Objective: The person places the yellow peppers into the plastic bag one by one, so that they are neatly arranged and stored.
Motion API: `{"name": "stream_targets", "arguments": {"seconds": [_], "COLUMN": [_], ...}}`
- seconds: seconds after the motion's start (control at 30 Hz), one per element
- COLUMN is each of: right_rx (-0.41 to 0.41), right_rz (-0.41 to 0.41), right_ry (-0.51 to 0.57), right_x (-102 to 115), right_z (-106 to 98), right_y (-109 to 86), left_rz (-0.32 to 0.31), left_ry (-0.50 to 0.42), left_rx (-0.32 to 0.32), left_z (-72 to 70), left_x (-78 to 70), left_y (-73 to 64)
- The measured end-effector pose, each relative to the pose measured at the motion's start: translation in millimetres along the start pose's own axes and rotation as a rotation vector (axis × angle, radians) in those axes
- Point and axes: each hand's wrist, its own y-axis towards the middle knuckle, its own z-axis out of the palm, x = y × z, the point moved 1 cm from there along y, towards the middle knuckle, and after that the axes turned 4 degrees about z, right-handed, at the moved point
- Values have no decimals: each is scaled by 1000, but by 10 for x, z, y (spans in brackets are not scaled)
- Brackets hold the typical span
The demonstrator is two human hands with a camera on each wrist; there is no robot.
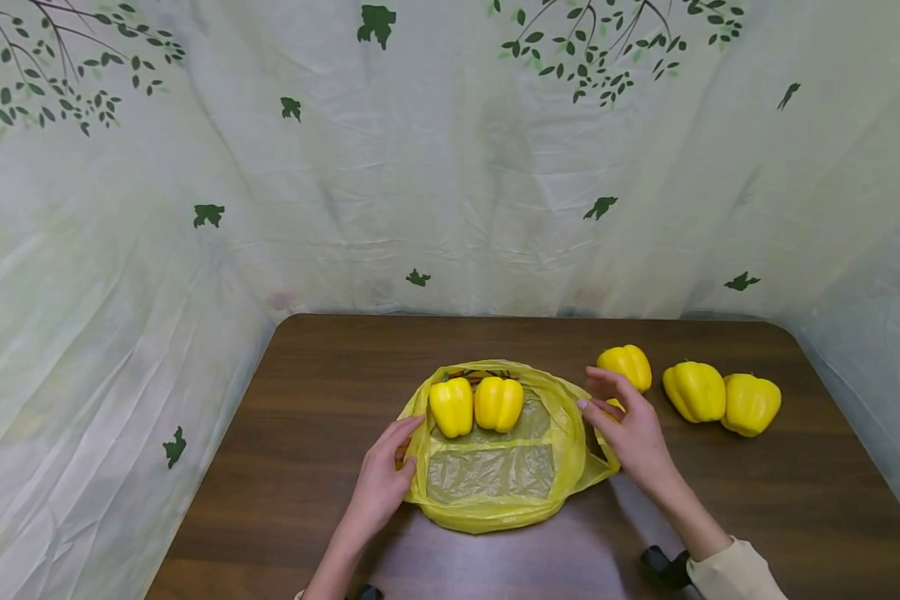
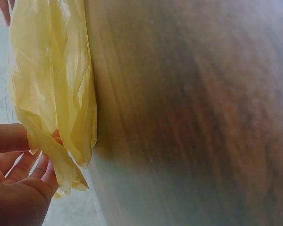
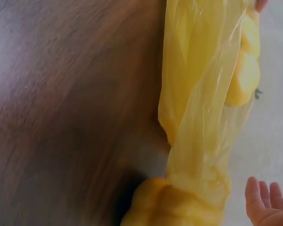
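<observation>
At lower left of the frame, a person's left hand [image 1: 385, 471] pinches the edge of a yellow plastic bag [image 1: 491, 471] between thumb and fingers; should that grip slip, the thin film could sag inward. In the lower center, two yellow peppers, one on the left [image 1: 451, 408] and one on the right [image 1: 498, 405], lie within the bag's rim toward its far side, where a tug on the plastic might roll them. Right of center, the right hand [image 1: 633, 429], fingers parted and apparently holding nothing, hovers by the rim; a fingertip could snag the loose handle [image 1: 598, 475]. Behind it sits another pepper [image 1: 624, 367], easily knocked by the knuckles, with a further patch of yellow half hidden. At far right, two touching peppers, the nearer neighbor [image 1: 693, 392] and the outer one [image 1: 752, 405], rest on the table [image 1: 817, 492], liable to roll if bumped. No writing is legible: dark print [image 1: 482, 376] at the bag's far edge is partly covered, and no label shows on the peppers.
</observation>
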Motion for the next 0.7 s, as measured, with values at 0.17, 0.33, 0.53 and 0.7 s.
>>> {"name": "stream_targets", "arguments": {"seconds": [0.17,0.33,0.53,0.7], "right_rx": [-33,-65,-94,-107], "right_rz": [-15,-1,1,22], "right_ry": [-38,-113,-143,-167], "right_x": [200,133,-186,-285], "right_z": [-92,-172,-307,-407], "right_y": [-24,7,116,186], "left_rz": [-9,-12,-9,-5], "left_ry": [-4,0,1,-2], "left_rx": [-1,1,-7,-8], "left_z": [-4,-1,-5,-3], "left_x": [-11,-4,-5,-9], "left_y": [-2,-7,-5,-4]}}
